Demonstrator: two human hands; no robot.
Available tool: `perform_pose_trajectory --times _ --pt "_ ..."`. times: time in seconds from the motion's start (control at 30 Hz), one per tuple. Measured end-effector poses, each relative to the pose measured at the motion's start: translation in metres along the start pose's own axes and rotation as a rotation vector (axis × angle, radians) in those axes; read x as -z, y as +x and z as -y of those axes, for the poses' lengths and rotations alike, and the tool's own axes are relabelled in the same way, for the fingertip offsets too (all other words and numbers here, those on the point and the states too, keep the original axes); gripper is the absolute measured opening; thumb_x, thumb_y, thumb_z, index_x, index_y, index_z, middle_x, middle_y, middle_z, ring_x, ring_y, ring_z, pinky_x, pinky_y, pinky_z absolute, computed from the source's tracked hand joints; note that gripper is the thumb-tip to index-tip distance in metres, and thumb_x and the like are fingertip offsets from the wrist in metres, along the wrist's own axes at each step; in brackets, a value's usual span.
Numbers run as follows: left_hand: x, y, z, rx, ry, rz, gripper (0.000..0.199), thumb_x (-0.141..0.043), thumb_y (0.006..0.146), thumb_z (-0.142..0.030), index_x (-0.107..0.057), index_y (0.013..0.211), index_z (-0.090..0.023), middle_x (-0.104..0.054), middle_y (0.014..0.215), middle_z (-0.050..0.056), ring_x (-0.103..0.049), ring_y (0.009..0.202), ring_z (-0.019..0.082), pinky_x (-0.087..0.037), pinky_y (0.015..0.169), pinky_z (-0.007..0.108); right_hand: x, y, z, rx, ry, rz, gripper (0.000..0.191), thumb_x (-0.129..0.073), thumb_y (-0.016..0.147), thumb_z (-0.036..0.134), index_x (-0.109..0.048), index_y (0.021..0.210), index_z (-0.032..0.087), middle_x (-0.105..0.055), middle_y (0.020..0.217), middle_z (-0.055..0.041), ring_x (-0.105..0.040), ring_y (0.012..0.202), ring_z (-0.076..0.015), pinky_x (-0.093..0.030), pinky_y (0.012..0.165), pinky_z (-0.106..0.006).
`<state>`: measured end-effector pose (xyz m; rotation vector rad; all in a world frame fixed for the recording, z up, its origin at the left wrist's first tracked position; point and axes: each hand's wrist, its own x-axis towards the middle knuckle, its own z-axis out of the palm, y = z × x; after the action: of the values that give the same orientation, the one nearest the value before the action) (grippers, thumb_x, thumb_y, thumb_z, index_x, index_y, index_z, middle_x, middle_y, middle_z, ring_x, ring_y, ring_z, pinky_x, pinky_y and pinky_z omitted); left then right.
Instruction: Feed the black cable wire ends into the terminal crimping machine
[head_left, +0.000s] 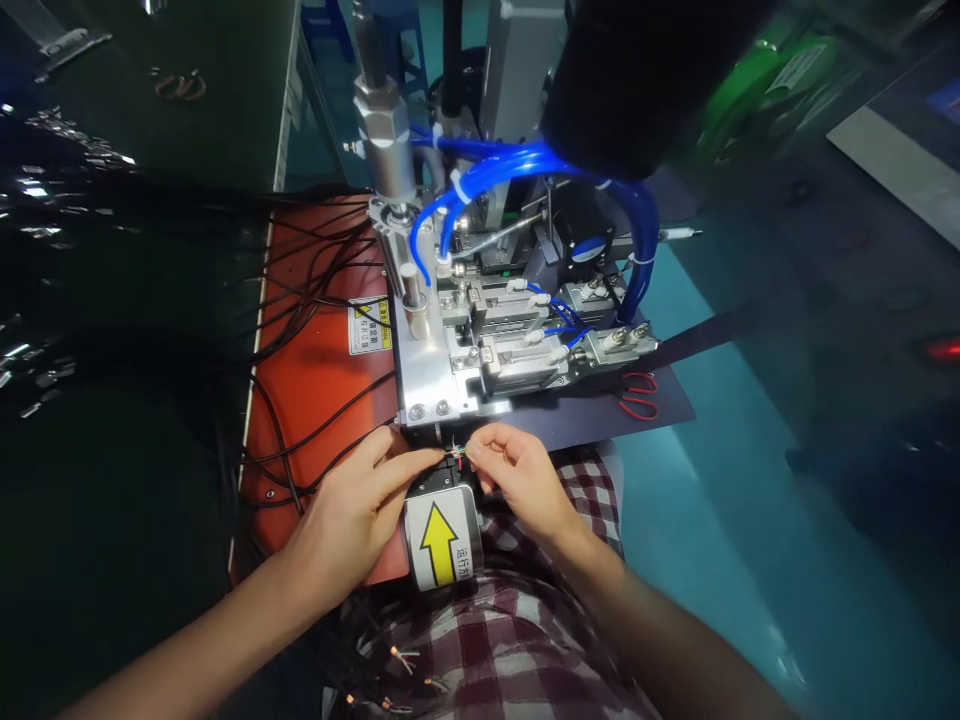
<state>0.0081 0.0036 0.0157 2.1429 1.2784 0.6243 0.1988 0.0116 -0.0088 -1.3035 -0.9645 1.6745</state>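
My left hand (352,510) reaches in from the left, its index finger stretched to a small cluster of thin coloured wires (456,454) at the front of the machine. Whatever lies under its fingers is hidden. From the other side my right hand (525,478) pinches the wires between thumb and fingertips. Just beneath the wires is a black fixture (435,480), and in front of it a white label with a yellow arrow (439,545). Behind my hands stands a metal machine (424,370) with cylinders and blue air tubes (517,160).
An orange-red surface (319,350) on the left carries several black cables (330,405). Red-handled scissors (640,397) lie to the right of the machine. Below, stripped cable ends (401,655) hang near my checked clothing. A green reel (772,90) is at the upper right.
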Motion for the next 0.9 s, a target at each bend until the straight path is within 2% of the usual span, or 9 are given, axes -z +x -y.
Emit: perform_pose_trajectory --times 0.23,0.6,0.9 --pt "-0.0008 -0.0018 0.0026 -0.029 0.061 0.068 0.035 -0.040 0.091 -0.013 -0.064 0.116 -0.017 -0.056 0.097 0.011 -0.058 0.085 0.018 -0.051 0.070 0.028 0.0005 0.0019 -0.0024 -0.004 -0.014 -0.003 0.020 -0.064 0.075 0.033 -0.057 0.067 0.017 -0.050 0.057 0.0048 -0.042 0.047 -0.0081 -0.033 0.046 -0.023" --pt "-0.0025 0.0000 -0.0008 -0.083 0.166 0.054 0.035 -0.043 0.089 -0.012 -0.065 0.115 -0.015 -0.049 0.080 0.005 -0.054 0.065 0.015 -0.047 0.056 0.025 0.0023 0.0024 -0.0064 0.017 -0.051 -0.005 0.021 -0.064 0.075 0.036 -0.057 0.069 0.017 -0.050 0.059 0.0037 -0.044 0.049 -0.0092 -0.035 0.048 -0.023" --pt "-0.0032 -0.0017 -0.0003 -0.080 0.159 0.053 0.034 -0.044 0.088 -0.012 -0.064 0.116 -0.016 -0.047 0.081 0.004 -0.053 0.066 0.014 -0.046 0.057 0.024 0.0031 0.0022 -0.0075 0.044 -0.055 0.016 0.018 -0.062 0.078 0.032 -0.056 0.071 0.017 -0.050 0.059 0.0045 -0.044 0.049 -0.0088 -0.036 0.048 -0.023"
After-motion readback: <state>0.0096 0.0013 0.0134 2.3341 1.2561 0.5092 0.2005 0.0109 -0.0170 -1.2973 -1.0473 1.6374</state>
